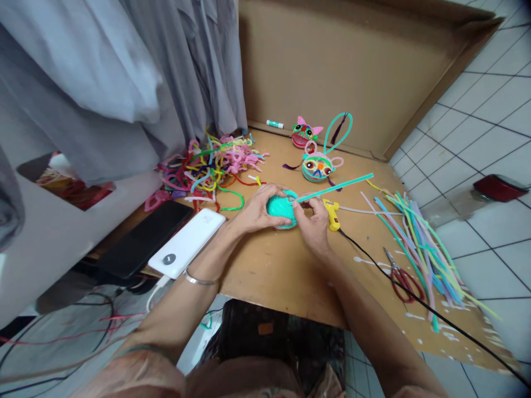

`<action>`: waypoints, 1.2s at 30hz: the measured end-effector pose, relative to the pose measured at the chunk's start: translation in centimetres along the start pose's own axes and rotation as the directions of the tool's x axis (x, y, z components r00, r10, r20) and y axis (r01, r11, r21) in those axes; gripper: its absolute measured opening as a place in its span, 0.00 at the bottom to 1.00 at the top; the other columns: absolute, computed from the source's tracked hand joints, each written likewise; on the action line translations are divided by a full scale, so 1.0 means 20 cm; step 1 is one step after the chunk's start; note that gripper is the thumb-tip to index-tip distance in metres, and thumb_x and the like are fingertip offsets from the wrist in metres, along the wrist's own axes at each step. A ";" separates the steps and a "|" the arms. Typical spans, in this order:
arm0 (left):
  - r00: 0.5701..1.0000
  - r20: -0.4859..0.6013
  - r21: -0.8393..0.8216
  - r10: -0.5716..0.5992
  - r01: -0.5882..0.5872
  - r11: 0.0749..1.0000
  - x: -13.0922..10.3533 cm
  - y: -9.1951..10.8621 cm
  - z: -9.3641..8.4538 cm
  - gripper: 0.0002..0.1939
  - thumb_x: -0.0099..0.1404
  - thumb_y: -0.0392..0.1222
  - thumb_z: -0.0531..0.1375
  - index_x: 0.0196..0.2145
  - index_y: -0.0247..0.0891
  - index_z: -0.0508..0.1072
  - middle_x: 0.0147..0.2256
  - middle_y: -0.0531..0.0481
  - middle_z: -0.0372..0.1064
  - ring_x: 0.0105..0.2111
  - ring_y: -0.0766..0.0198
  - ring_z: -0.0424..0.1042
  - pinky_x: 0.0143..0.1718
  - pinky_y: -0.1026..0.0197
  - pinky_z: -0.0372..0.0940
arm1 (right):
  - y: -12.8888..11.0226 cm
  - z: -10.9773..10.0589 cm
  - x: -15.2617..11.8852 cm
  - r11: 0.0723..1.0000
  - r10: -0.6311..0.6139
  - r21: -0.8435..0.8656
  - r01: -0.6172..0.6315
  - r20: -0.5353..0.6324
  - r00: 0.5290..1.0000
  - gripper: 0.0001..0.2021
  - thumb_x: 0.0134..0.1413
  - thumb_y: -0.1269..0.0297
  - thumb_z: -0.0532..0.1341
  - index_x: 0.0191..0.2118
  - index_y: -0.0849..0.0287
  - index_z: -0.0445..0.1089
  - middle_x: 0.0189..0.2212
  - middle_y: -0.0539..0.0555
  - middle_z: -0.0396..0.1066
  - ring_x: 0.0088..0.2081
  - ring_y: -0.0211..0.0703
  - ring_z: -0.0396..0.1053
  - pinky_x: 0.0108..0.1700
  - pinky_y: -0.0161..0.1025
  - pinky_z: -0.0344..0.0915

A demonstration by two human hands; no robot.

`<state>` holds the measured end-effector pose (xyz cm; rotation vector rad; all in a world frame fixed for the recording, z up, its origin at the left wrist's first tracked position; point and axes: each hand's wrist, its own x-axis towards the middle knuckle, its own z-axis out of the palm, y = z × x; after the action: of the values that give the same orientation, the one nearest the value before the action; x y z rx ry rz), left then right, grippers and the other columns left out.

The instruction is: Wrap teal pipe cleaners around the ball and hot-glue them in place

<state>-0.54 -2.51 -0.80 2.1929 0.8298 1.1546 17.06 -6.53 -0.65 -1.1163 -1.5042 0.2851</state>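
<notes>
A round turquoise piece [281,209] sits in my left hand [259,210], whose thumb and fingers curve around its left side above the table. My right hand [312,222] pinches at its right edge, where a turquoise pipe cleaner [340,187] sticks out up and to the right. Just right of that hand lies a yellow glue gun [332,214] with a black cord. Behind the hands stand a decorated turquoise face figure [317,167] with pink loop ears and a red one [303,134] with pink pointed ears.
Tangled colourful pipe cleaners [215,160] lie at back left, near a white power bank [186,243] and a black phone [145,239]. Straight pipe cleaners [423,243] and red-handled scissors [404,281] lie right. A cardboard wall [323,72] closes the back; a glue stick [274,124] lies there.
</notes>
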 end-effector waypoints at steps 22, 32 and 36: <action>0.999 -0.014 -0.034 -0.045 0.045 0.998 0.00 0.06 0.04 0.27 0.50 0.54 0.70 0.42 0.40 0.66 0.54 0.40 0.68 0.53 0.49 0.69 0.55 0.48 0.65 | -0.11 0.04 0.03 0.997 -0.070 0.006 0.071 -0.113 0.991 0.07 0.55 0.63 0.62 0.27 0.54 0.68 0.32 0.51 0.66 0.36 0.41 0.68 0.41 0.41 0.69; 0.998 -0.017 -0.052 -0.065 0.064 0.997 0.00 0.05 0.05 0.25 0.50 0.52 0.70 0.39 0.39 0.64 0.48 0.44 0.69 0.47 0.52 0.70 0.51 0.50 0.67 | -0.12 0.04 0.14 0.986 -0.165 0.037 0.165 -0.007 0.986 0.07 0.55 0.65 0.63 0.27 0.55 0.70 0.33 0.51 0.64 0.40 0.43 0.68 0.47 0.44 0.68; 0.996 -0.035 -0.033 -0.082 0.081 0.996 0.00 0.04 0.05 0.25 0.49 0.52 0.70 0.37 0.40 0.64 0.40 0.48 0.67 0.41 0.54 0.69 0.45 0.52 0.67 | -0.11 0.05 0.17 0.979 -0.202 -0.003 0.203 0.045 0.978 0.06 0.55 0.65 0.62 0.28 0.55 0.71 0.34 0.51 0.64 0.41 0.44 0.67 0.48 0.44 0.67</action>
<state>0.56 -3.16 -0.80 2.0978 0.9017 1.1632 15.56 -4.61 2.75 -0.9585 -1.6460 0.1650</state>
